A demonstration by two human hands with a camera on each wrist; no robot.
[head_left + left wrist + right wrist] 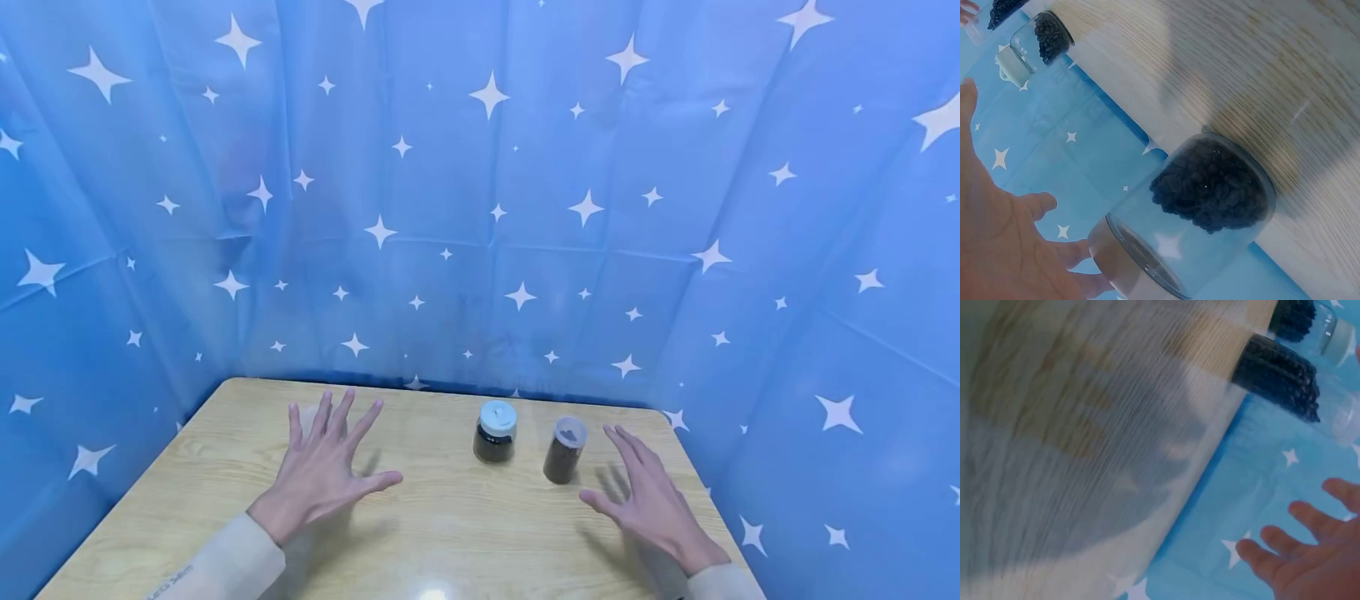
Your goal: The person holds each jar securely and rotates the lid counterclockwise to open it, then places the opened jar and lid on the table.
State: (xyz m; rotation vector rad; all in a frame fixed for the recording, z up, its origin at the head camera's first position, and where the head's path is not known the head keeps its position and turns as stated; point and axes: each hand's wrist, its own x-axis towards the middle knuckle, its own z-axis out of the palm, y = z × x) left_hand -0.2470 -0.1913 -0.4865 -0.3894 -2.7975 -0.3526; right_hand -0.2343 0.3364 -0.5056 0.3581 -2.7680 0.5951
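My left hand (318,471) hovers over the left of the table with its fingers spread. Behind it, mostly hidden in the head view, stands a clear jar of dark beans (1210,184) with a pale lid, large in the left wrist view. My right hand (652,500) has its fingers extended and thumb apart, holding nothing. Just left of it is a tall clear container of dark grains (562,454) with a translucent lid. Further left stands a short glass jar (494,444) with dark contents and a light blue lid (498,417).
The light wood table (450,533) ends at a back edge close behind the containers. A blue curtain with white stars (450,192) hangs around the back and sides.
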